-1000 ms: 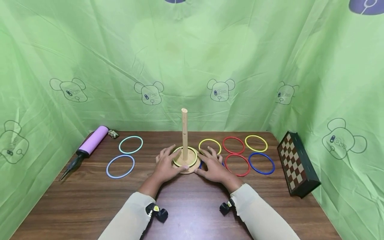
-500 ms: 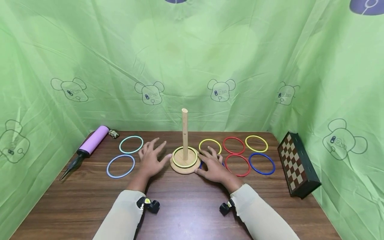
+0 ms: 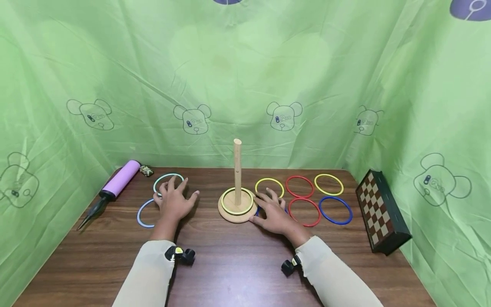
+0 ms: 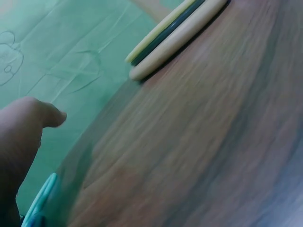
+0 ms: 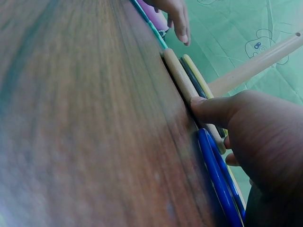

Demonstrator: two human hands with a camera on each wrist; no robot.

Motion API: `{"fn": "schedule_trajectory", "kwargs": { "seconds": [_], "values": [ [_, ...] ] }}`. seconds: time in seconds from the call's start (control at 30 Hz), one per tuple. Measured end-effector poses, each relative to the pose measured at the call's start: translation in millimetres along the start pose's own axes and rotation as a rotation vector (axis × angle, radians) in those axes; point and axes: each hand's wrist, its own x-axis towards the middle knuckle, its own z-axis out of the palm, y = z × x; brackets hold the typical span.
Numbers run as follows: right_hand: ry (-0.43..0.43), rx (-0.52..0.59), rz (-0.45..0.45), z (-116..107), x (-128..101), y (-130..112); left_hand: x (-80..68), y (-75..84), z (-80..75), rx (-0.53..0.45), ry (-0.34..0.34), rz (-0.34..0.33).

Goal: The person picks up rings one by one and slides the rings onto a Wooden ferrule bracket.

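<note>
In the head view, my left hand [image 3: 173, 205] hovers with spread fingers over the near part of a cyan ring [image 3: 167, 174] and the right side of a light blue ring [image 3: 141, 216], partly hiding both. A round wooden base [image 3: 236, 219] with an upright wooden peg [image 3: 238, 170] stands at the middle. Round the peg lies a yellow-green ring [image 3: 237, 213]; the right wrist view shows a dark band [image 5: 193, 75] between that ring and the base. My right hand [image 3: 274, 216] rests its thumb against the base's right edge. A blue ring [image 5: 218, 177] lies partly hidden beneath this hand.
Right of the peg lie yellow rings [image 3: 270, 179], red rings [image 3: 300, 176] and another blue ring [image 3: 335, 223]. A checkered board box [image 3: 381, 211] stands at the right edge. A purple hand pump [image 3: 121, 181] and a small patterned packet [image 3: 146, 170] lie at the back left.
My left hand has left the wooden base and moved left to the cyan and light blue rings. The right hand has stayed at the base's right edge.
</note>
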Motion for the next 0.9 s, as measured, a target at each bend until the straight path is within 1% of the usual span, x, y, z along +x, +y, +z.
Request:
{"fn": "schedule_trajectory", "kwargs": {
  "seconds": [0.17, 0.33, 0.4, 0.53, 0.67, 0.77, 0.9],
  "values": [
    [0.001, 0.003, 0.007, -2, -1, 1, 3.4, -1.8, -5.5, -0.005, -0.017, -0.064],
    [0.009, 0.006, 0.006, -3, -3, 2, 8.4, -5.7, -7.3, 0.018, -0.06, -0.12],
    [0.009, 0.012, 0.002, -3, -3, 2, 10.7, -8.4, -10.8, 0.029, -0.078, -0.149],
    [0.011, 0.017, -0.001, -2, -3, 2, 14.0, -14.2, -17.2, 0.019, -0.107, -0.196],
    [0.003, 0.008, 0.006, -1, -3, 1, 16.9, -19.4, -19.5, 0.024, -0.153, -0.22],
    [-0.006, 0.009, 0.005, -1, -2, 1, 20.0, -23.1, -20.5, 0.03, -0.17, -0.229],
    [-0.004, 0.008, 0.004, -1, 0, 0, 26.6, -29.3, -21.2, 0.042, -0.21, -0.239]
  ]
}}
